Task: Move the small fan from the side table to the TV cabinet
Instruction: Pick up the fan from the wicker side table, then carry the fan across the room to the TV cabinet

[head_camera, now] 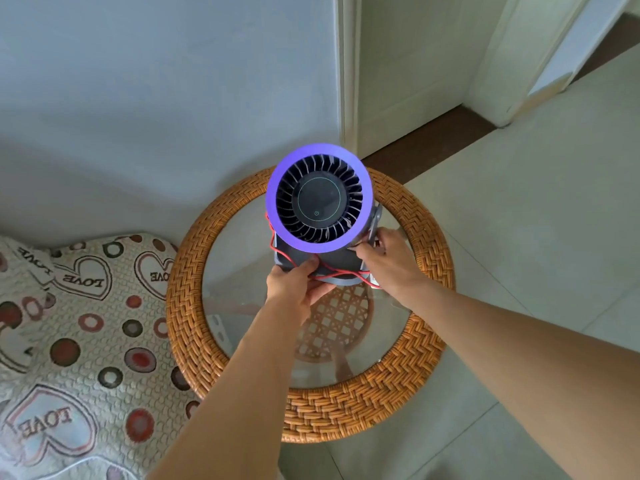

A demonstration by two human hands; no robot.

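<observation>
The small fan [318, 199] has a purple ring, dark blades and a grey base, with its face tilted up toward me. A red cord [332, 275] is wrapped around the base. It is over the round wicker side table [194, 271], which has a glass top. My left hand [298, 282] grips the near left edge of the fan's base, thumb on top. My right hand [384, 258] holds the base's right side by the bracket. The TV cabinet is not in view.
A cushioned seat with a heart-and-dot cover [76, 334] lies at the left, touching the table's side. A blue-grey wall [156, 98] stands behind. A white door frame [349, 74] and a tiled floor [519, 220] lie to the right.
</observation>
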